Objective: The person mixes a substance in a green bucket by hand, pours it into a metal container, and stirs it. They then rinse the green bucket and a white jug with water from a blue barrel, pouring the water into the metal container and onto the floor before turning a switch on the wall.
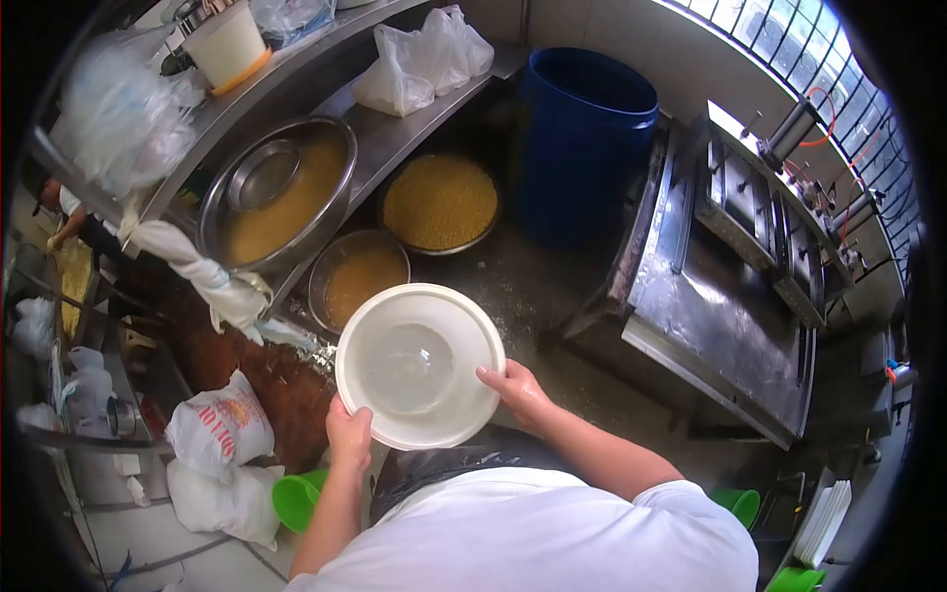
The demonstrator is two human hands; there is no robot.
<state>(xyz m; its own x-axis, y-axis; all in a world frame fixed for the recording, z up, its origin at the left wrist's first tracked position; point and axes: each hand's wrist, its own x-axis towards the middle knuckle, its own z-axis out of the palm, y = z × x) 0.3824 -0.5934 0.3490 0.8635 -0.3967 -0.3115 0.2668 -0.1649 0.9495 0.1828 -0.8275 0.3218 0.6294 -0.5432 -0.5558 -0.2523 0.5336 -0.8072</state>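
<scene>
A round white plastic basin (404, 367) is held in front of my body, its open top facing me. My left hand (349, 434) grips its lower left rim, thumb on the edge. On the right rim my right hand (517, 391) is closed, thumb over the edge. Just beyond the basin stands a metal bowl of brownish liquid (363, 280). Behind that is a round container of yellow grains (440, 202). A large metal basin (321, 212) at the upper left holds cloudy brown liquid and a smaller metal bowl (264, 176).
A blue barrel (582, 148) stands ahead, with a metal press table (725, 326) to the right. White sacks (225, 424) and a green bucket (298, 500) are at lower left. A metal shelf (404, 133) holds plastic bags. Another person (84, 222) bends at far left.
</scene>
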